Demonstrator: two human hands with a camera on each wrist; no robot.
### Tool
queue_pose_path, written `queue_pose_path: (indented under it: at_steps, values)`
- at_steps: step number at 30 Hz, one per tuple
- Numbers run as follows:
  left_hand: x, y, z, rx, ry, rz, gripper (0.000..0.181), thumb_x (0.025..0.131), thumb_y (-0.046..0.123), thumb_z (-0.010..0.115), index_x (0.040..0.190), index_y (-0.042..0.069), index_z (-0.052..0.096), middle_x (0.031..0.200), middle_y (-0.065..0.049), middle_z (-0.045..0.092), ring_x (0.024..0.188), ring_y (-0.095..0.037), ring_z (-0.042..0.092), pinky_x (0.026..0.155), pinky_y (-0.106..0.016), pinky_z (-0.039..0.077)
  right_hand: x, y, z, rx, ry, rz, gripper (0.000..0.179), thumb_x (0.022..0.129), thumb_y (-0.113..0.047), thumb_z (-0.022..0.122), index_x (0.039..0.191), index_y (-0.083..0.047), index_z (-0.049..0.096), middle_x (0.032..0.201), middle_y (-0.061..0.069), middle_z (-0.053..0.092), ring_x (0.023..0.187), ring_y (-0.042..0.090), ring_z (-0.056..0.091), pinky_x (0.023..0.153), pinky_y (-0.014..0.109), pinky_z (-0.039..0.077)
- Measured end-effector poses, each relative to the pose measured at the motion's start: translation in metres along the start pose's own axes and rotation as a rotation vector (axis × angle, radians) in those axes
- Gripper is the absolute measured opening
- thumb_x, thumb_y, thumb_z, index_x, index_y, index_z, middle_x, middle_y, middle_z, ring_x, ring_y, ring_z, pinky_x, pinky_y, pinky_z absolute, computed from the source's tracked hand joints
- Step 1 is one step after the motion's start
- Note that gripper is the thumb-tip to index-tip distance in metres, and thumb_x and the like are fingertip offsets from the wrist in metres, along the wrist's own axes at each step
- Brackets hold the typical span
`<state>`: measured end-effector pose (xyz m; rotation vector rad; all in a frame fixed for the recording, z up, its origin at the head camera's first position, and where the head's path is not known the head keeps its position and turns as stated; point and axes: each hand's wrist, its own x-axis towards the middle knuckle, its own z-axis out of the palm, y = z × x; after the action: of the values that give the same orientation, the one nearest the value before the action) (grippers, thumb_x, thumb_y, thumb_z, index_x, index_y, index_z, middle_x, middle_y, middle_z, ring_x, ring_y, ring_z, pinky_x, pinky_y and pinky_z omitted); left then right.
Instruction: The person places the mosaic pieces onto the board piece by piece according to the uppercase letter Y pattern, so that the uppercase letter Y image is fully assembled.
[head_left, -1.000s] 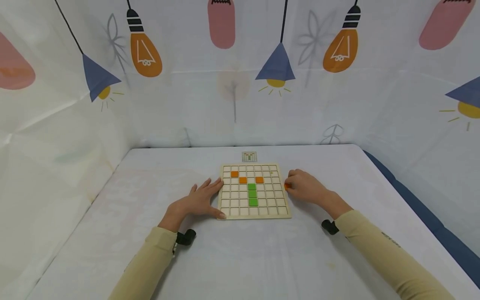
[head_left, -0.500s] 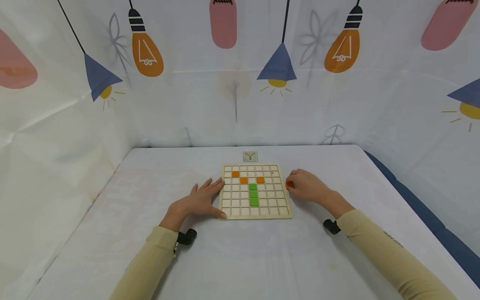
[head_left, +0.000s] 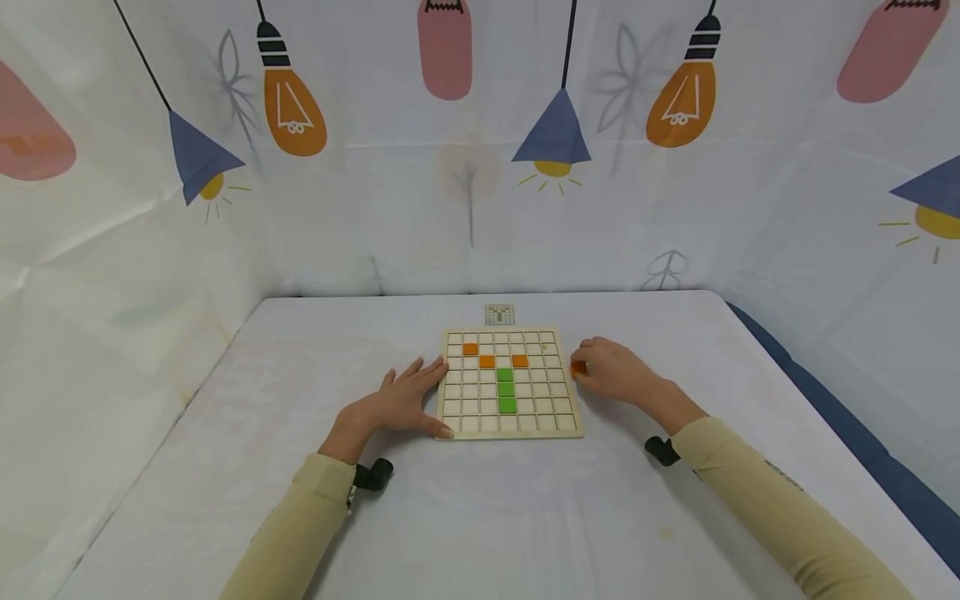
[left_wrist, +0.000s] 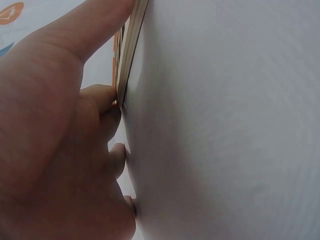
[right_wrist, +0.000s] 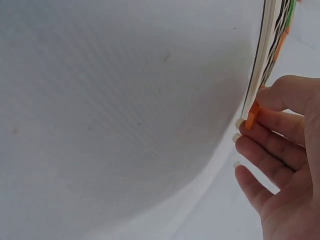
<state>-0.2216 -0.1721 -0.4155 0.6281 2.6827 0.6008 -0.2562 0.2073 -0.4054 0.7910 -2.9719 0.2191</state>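
A wooden grid board (head_left: 536, 423) lies flat on the table. Three orange tiles (head_left: 487, 362) sit in cells of its upper part, and three green tiles (head_left: 506, 389) form a column below them. My left hand (head_left: 396, 402) rests at the board's left edge, fingers spread, thumb at the near left corner; the left wrist view shows the fingertips against the board's side (left_wrist: 131, 55). Just off the right edge, my right hand (head_left: 615, 369) pinches an orange piece (right_wrist: 253, 114) between thumb and fingers. Those fingers partly cover it, so whether it is one tile or more I cannot tell.
Behind the board lies a small card (head_left: 499, 314) printed with a grid pattern. A white cloth covers the table (head_left: 480, 517). A printed curtain (head_left: 405, 208) stands along the table's back edge. Each wrist wears a black camera, such as the left one (head_left: 373, 474).
Both hands, the board and its tiles stay in place; only a slight shift of the head view shows.
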Motion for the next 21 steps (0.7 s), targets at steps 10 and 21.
queue_pose_path:
  at_steps: [10, 21]
  values:
    - [0.001, -0.002, 0.001, 0.002, -0.001, -0.003, 0.117, 0.073, 0.061, 0.080, 0.161, 0.018, 0.016, 0.169, 0.001, 0.010, 0.157, -0.034, 0.001, 0.119, -0.069, 0.000, 0.007, -0.003, -0.001, 0.030, 0.002, -0.008, 0.017, 0.089, -0.013, 0.068, 0.104, -0.006, 0.075, 0.086, -0.001, 0.063, 0.076, 0.014, 0.050, 0.072, 0.031, 0.048]
    - [0.003, -0.005, 0.004, 0.015, -0.002, -0.014, 0.119, 0.072, 0.065, 0.079, 0.161, 0.022, 0.014, 0.169, 0.005, 0.008, 0.157, -0.030, -0.001, 0.120, -0.067, -0.001, 0.016, -0.006, 0.000, 0.020, 0.030, -0.038, 0.017, 0.090, -0.015, 0.069, 0.104, -0.007, 0.076, 0.090, 0.000, 0.066, 0.077, 0.012, 0.053, 0.071, 0.029, 0.049]
